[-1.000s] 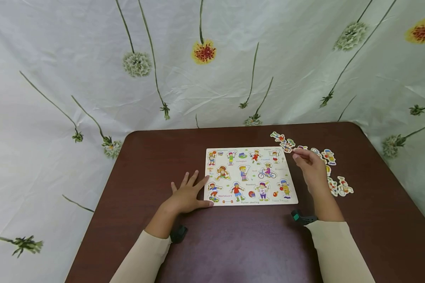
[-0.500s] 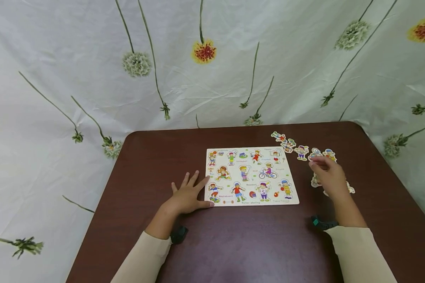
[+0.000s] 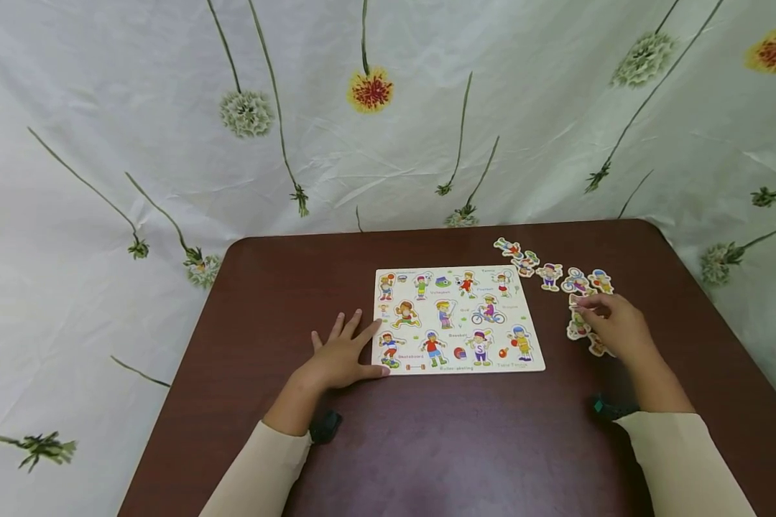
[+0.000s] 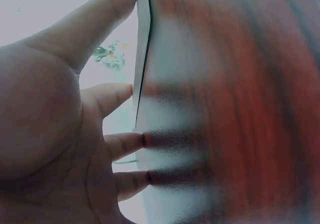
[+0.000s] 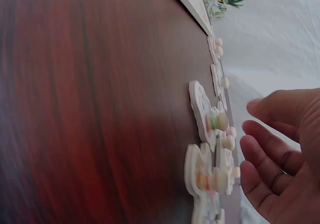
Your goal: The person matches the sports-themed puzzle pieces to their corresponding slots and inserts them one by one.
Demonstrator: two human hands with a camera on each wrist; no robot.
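Observation:
A white wooden puzzle board [image 3: 427,316] printed with sports figures lies flat on the table. At its left edge my left hand [image 3: 336,359] is spread out, with thumb and forefinger touching the edge; the left wrist view shows the same hand [image 4: 50,114] against the board's side [image 4: 142,44]. My right hand [image 3: 621,330] hovers over loose figure pieces [image 3: 578,327] right of the board. Seen from the right wrist, its fingers [image 5: 260,146] are loosely bent, thumb apart, holding nothing, close to knobbed pieces [image 5: 202,114]. The hand partly covers some pieces in the head view.
More puzzle pieces [image 3: 549,276] run in a curved line from behind the board's far right corner toward the right hand. Everything lies on a dark brown table [image 3: 297,280]. A flower-printed white cloth [image 3: 414,165] hangs behind it.
My right hand has moved right and a little nearer, from the piece beside the board's far corner to the right-hand cluster. That piece now lies uncovered. The left hand has stayed in place.

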